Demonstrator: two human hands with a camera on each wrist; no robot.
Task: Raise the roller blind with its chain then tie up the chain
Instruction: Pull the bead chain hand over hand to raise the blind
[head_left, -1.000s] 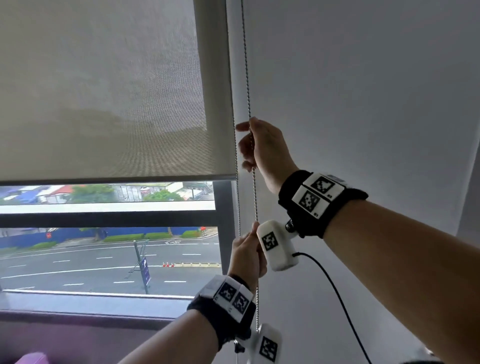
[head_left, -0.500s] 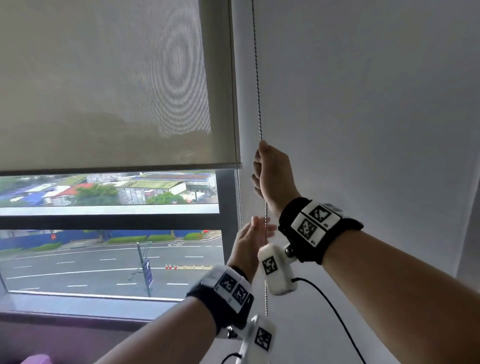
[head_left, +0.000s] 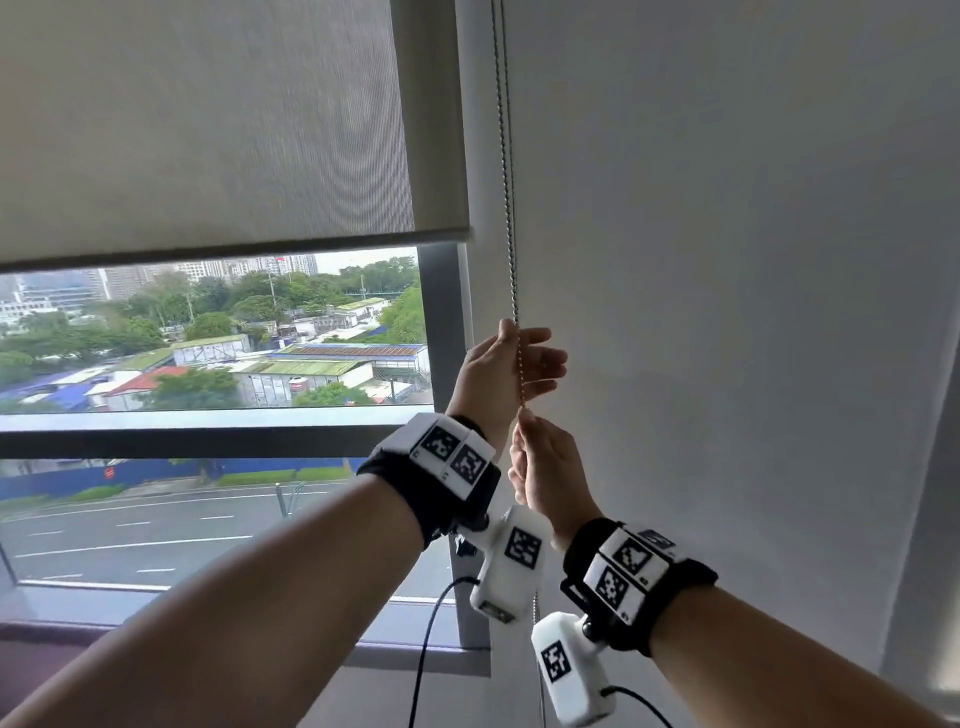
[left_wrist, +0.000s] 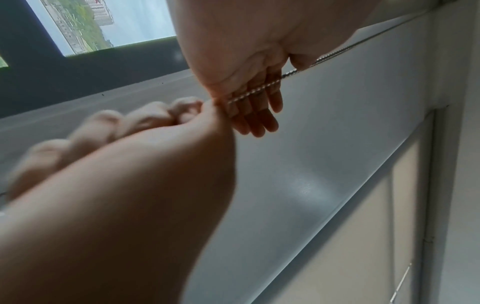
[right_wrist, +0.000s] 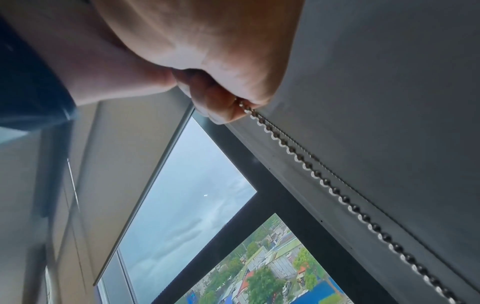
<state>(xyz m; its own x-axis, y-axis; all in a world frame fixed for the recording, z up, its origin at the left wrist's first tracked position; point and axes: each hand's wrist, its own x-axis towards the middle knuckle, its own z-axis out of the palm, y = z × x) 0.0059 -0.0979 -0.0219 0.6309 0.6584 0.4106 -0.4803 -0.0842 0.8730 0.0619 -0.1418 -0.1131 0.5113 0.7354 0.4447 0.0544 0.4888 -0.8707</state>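
Right hand (head_left: 545, 478) sits low on the chain (head_left: 511, 218), fingers curled and pinching it just under the left hand (head_left: 501, 371). Left hand is higher, fingers spread and relaxed, with the chain running across its open palm and not gripped. Above both hands the chain climbs straight up beside the wall; up and to the left hangs the blind (head_left: 208, 124), its bottom bar partway up the window (head_left: 218, 332).

Risk from here, as I judge it: only one pinch holds the chain, so if the beads slip through those fingertips the blind could run back down. The left hand closing late would cause the same.

Top of the chain and the roller are cut off. Its lower loop is hidden behind the wrist cameras.
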